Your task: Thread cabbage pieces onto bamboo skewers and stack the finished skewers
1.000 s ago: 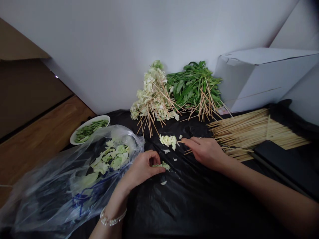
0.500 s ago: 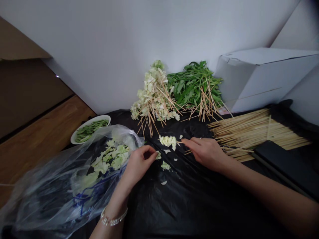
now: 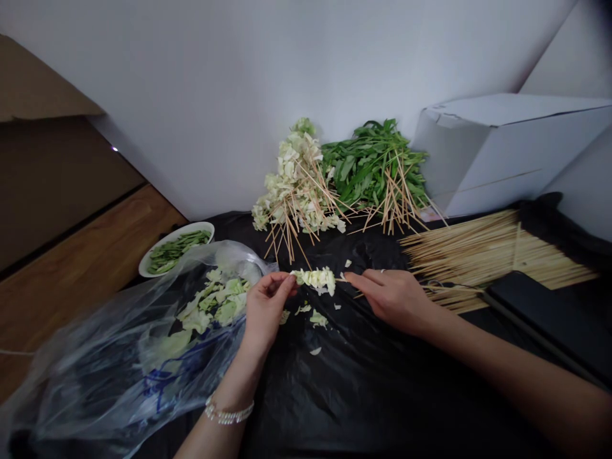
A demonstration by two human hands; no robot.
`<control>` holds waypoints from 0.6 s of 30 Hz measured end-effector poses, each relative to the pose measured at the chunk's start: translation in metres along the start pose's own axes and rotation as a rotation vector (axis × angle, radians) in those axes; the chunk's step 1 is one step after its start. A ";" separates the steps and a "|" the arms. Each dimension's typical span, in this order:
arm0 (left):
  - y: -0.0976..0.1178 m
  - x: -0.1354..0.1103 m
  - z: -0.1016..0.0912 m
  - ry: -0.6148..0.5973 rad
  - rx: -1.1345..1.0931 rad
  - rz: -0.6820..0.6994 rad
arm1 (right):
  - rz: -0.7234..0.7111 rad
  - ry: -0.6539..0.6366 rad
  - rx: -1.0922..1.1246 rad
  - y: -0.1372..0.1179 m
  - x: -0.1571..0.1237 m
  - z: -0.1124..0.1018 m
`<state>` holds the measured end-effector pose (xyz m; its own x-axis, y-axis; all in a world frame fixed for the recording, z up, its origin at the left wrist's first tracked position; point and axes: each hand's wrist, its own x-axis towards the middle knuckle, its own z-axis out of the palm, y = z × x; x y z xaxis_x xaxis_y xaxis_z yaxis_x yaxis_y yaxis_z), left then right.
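My right hand [image 3: 389, 296] grips the bare end of a wooden skewer [image 3: 340, 279] that points left. Pale cabbage pieces [image 3: 315, 278] are bunched along the skewer. At its far end, my left hand [image 3: 270, 303] pinches a cabbage leaf [image 3: 295, 276] between thumb and fingers, touching the threaded cabbage. Its fingers partly hide that leaf and the skewer's tip. Loose cabbage scraps [image 3: 318, 318] lie on the black plastic sheet [image 3: 335, 395] below. Beside my left hand, a clear plastic bag [image 3: 115, 357] lies open with torn cabbage [image 3: 224, 299] inside.
Finished cabbage skewers [image 3: 291, 172] and leafy green skewers [image 3: 368, 159] are piled against the wall. Bare skewers [image 3: 478, 245] lie at right, near a dark flat object [image 3: 545, 325] and a white box [image 3: 516, 153]. A white bowl [image 3: 143, 264] of cut green vegetables stands left.
My left hand has moved up from the scraps to the skewer's left end, bringing a cabbage piece against it. My right hand still holds the skewer in nearly the same place.
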<state>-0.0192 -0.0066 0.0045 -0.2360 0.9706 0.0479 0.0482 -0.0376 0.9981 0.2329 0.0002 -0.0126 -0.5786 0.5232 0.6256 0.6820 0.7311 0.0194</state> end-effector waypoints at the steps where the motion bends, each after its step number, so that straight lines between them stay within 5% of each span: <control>1: 0.000 -0.001 0.000 0.002 -0.014 0.000 | -0.002 -0.002 0.001 0.000 0.000 0.000; 18: 0.001 -0.001 0.003 -0.041 -0.024 0.037 | 0.073 -0.044 0.039 -0.001 -0.001 0.003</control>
<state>-0.0165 -0.0072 0.0053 -0.1948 0.9772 0.0842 0.0329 -0.0793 0.9963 0.2316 0.0002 -0.0155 -0.5480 0.5936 0.5893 0.7054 0.7066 -0.0557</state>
